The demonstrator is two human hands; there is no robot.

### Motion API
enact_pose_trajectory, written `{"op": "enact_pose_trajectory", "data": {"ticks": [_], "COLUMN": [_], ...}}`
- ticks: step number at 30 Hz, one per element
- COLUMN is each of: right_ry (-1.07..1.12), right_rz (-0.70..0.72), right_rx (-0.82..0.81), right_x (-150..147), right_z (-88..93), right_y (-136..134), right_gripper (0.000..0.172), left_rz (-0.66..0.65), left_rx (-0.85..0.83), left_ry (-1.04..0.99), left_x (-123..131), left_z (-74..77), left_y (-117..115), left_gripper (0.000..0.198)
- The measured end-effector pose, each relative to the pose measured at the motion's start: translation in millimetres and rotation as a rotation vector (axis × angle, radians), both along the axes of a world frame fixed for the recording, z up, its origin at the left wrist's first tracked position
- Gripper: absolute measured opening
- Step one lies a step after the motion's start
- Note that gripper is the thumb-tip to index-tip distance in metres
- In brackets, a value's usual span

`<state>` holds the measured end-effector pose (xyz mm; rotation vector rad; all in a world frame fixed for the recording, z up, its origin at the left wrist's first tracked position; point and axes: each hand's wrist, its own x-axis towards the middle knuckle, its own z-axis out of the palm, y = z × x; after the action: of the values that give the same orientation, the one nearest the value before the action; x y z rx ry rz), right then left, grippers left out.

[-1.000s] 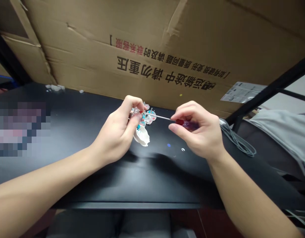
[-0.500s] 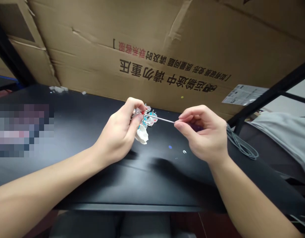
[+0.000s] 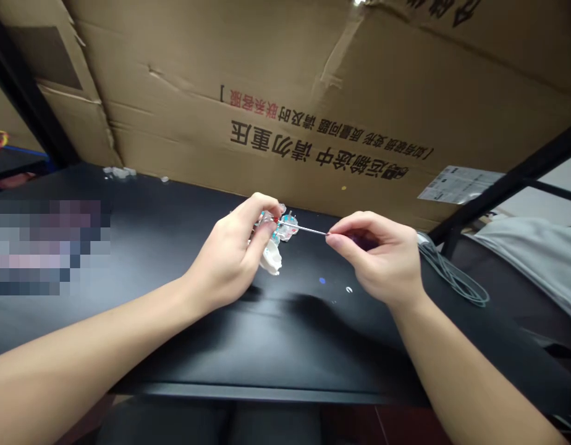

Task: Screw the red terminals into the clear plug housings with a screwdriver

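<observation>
My left hand (image 3: 234, 247) is closed around a small plastic piece (image 3: 271, 254) with white, clear, light blue and red parts, raised above the black table. Its thumb and index finger pinch the upper part, and the fingers hide some of it. Between the fingers of my right hand (image 3: 378, 250) is a screwdriver with a thin metal shaft (image 3: 306, 230); the dark purplish handle (image 3: 362, 239) lies mostly within the palm. The shaft points left, and its tip end meets the piece near a red spot. Whether the tip sits in a screw cannot be made out.
A large cardboard box (image 3: 197, 142) with upside-down print stands behind the black table (image 3: 174, 352). Small blue (image 3: 322, 280) and white bits (image 3: 349, 289) lie below the hands. Clear pieces (image 3: 120, 173) sit at the back left. A coiled grey cable (image 3: 456, 278) is at right.
The whole view has shifted slightly, with the scene lower and a little to the right. Both hands keep their hold, and the shaft still meets the piece.
</observation>
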<state>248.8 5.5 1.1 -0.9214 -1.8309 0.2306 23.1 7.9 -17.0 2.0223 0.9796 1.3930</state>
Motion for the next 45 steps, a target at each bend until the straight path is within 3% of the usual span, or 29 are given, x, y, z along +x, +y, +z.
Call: {"op": "enact_pose_trajectory", "data": {"ticks": [14,34,40,45], "right_ry": [-0.077,-0.060,-0.050,-0.048], "right_rz": [0.023,0.017,-0.015,-0.036], "right_rx": [0.112,0.142,0.201,0.223], "right_x": [0,0,0,-1], "right_z": [-0.7,-3.2,-2.0,-1.0], "right_y": [2,2,-1,-3], "right_gripper": [0.011,0.011,0.009,0.009], "left_rz": [-0.022,-0.198,-0.296,-0.303], "left_rx": [-0.024,-0.127,-0.244,-0.282], "left_ry": [-0.015,-0.185,-0.298,-0.344], "left_x": [-1,-5,-4,-4], "left_z": [1.1,8.2,11.0,11.2], "left_y": [-1,-2,-2,-4], "left_gripper": [0.009,0.018,0.025,0.029]}}
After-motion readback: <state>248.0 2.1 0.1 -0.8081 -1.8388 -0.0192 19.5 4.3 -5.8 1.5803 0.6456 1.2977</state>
